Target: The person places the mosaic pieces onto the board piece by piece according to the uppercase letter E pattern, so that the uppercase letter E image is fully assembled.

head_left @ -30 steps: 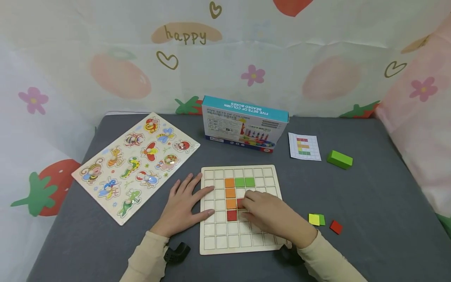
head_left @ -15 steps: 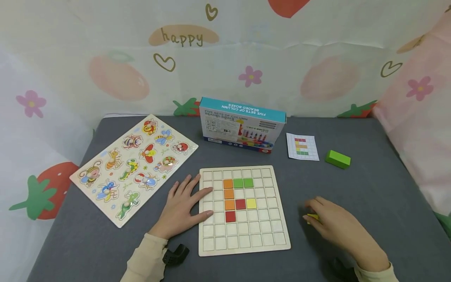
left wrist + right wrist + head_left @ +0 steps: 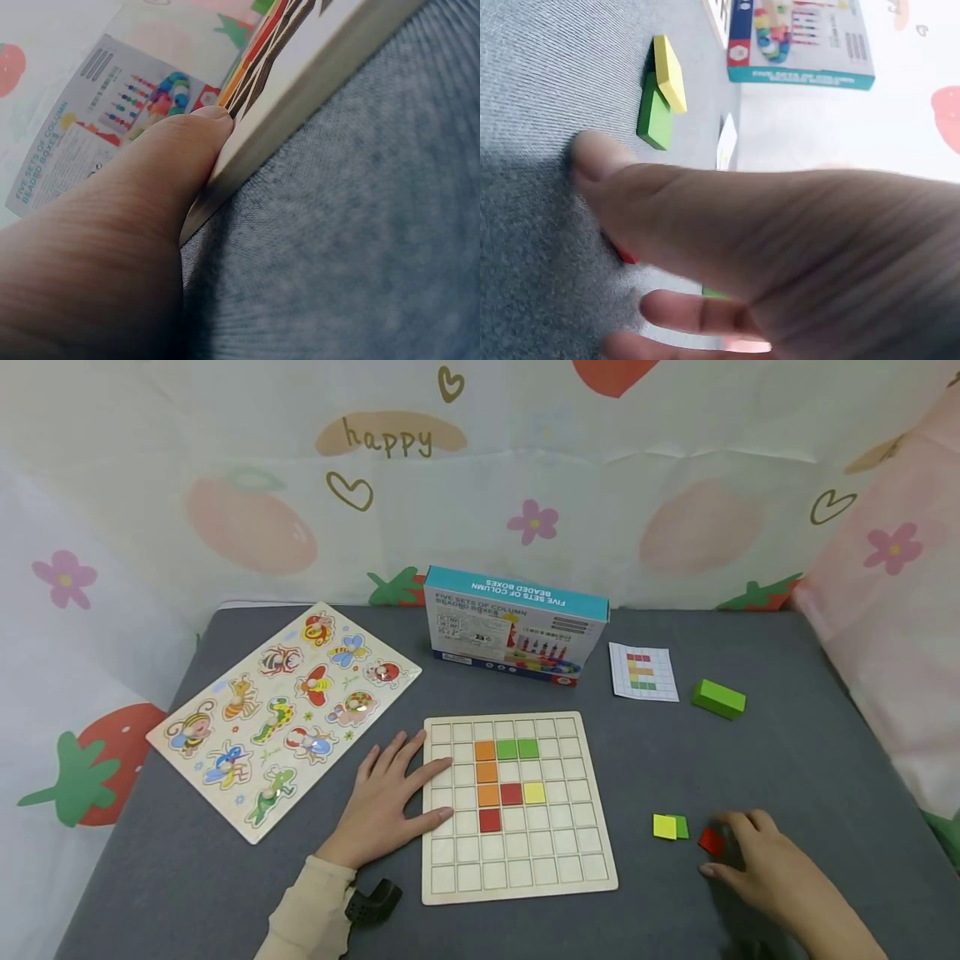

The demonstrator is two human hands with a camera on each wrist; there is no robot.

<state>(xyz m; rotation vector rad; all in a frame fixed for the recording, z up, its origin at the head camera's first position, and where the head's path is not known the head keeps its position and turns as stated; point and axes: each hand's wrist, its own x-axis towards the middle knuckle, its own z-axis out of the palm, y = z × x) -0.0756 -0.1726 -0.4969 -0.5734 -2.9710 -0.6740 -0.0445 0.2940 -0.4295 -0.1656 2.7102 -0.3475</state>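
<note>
A wooden grid board (image 3: 517, 868) lies in front of the person, with orange, red, green and yellow square tiles in some cells. My left hand (image 3: 382, 810) rests with spread fingers on its left edge; in the left wrist view the thumb (image 3: 172, 157) lies against the board's side (image 3: 300, 120). My right hand (image 3: 772, 868) is over the table right of the board, thumb and fingers parted around a loose red tile (image 3: 711, 842). The right wrist view shows that red tile (image 3: 624, 251) mostly hidden behind the thumb. Left of it, a yellow tile (image 3: 664, 827) overlaps a green tile (image 3: 682, 827).
A puzzle board with insect pictures (image 3: 285, 718) lies at the left. Behind the grid board stands a printed box (image 3: 517, 627). Right of the box are a pattern card (image 3: 645, 672) and a green block (image 3: 718, 699). A printed cloth (image 3: 480, 485) hangs behind the table.
My right hand has left the board, where a yellow tile now shows beside the red one, passed over the yellow and green tiles, and moved right to the red tile. My left hand stays put.
</note>
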